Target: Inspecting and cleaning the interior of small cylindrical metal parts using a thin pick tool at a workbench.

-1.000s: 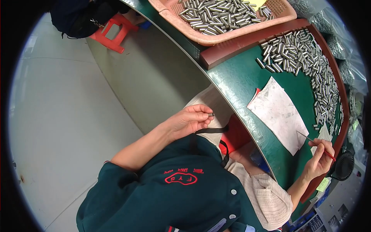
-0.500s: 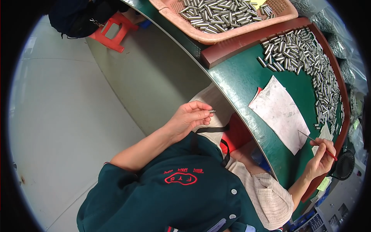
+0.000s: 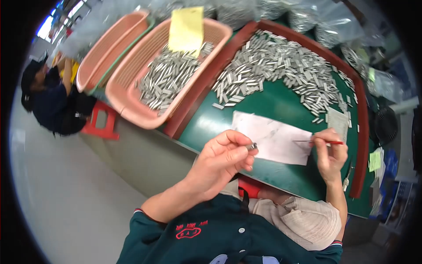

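My left hand (image 3: 215,165) is raised over the near edge of the table, with a small metal cylinder (image 3: 252,147) pinched between thumb and fingers. To its right, my right hand (image 3: 332,156) grips a thin pointed metal tool with a red handle (image 3: 336,142). Its tip points left, above a whitish cloth (image 3: 270,137) spread on the green tabletop (image 3: 206,125). Beyond the cloth lies a wide pile of loose metal cylinders (image 3: 281,61). The exact kind of tool cannot be made out.
Red-brown wooden strips (image 3: 359,149) border the work area. A pink plastic basket (image 3: 121,99) at left holds more cylinders and a yellow paper (image 3: 186,28); another pink basket (image 3: 99,59) stands beyond it. A person (image 3: 59,99) sits far left. Clear plastic bags (image 3: 336,24) line the back.
The view has swung up and left, bringing the baskets and the seated person into sight. My left hand has lifted the cylinder closer; my right hand still holds the red-handled tool.
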The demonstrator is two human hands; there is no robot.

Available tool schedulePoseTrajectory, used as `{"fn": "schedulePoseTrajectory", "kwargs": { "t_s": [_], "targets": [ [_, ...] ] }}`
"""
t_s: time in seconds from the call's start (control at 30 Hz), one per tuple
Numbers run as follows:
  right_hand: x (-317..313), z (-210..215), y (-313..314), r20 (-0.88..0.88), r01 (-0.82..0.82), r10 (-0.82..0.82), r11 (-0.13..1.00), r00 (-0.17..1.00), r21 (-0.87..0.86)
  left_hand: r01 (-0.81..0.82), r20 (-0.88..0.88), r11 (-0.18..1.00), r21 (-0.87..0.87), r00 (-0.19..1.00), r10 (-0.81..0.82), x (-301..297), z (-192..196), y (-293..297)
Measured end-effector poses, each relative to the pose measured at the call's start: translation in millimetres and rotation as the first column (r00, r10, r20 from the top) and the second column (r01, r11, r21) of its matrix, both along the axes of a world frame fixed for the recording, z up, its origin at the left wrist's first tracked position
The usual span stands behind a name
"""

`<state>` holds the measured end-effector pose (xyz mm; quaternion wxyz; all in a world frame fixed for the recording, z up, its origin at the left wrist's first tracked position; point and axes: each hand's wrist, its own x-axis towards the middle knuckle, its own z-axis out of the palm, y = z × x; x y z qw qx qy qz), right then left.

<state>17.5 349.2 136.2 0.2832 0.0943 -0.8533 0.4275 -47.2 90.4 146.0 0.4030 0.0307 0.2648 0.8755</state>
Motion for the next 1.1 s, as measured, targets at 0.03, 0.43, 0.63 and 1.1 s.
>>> {"fn": "schedulePoseTrajectory", "kwargs": {
  "t_s": [0.03,0.43,0.63,1.1],
  "targets": [
    [2,5,2,0.001,0.009,-0.009,1.000,1.000,0.007,0.094,-0.003,0.996,0.003,0.996,-0.094,-4,10,12],
    [5,9,4,-0.087,-0.008,0.009,1.000,0.996,0.017,0.098,0.039,0.975,-0.198,0.995,-0.092,-59,-26,85],
    [0,8,5,-0.096,-0.017,0.019,1.000,0.995,0.013,0.088,0.041,0.967,-0.237,0.996,-0.081,-68,-30,88],
    [2,8,7,-0.072,-0.006,0.007,1.000,0.997,0.013,0.071,0.009,0.966,-0.247,0.997,-0.070,-70,-30,95]
  ]
}}
